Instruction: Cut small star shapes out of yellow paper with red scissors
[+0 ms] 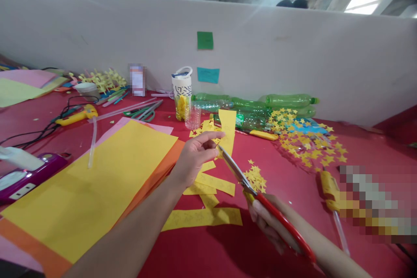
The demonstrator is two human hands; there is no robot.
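My left hand [198,154] is closed in a pinch on a small piece of yellow paper [220,153], partly hidden by the fingers. In my right hand [269,221] is a pair of scissors [239,176] with red handles; their blade tips meet the paper at my left fingertips. A broad yellow paper strip [228,121] shows just behind that hand. Below, several cut yellow strips [208,217] lie across one another on the red table. Small yellow paper stars [256,178] are heaped beside the scissors.
At left lie yellow sheets [107,182], a glue gun [78,115] and a purple power strip [35,178]. Green plastic bottles [250,106] and a patterned tumbler [181,89] stand along the partition. More stars [302,139] and another glue gun [329,191] are at right.
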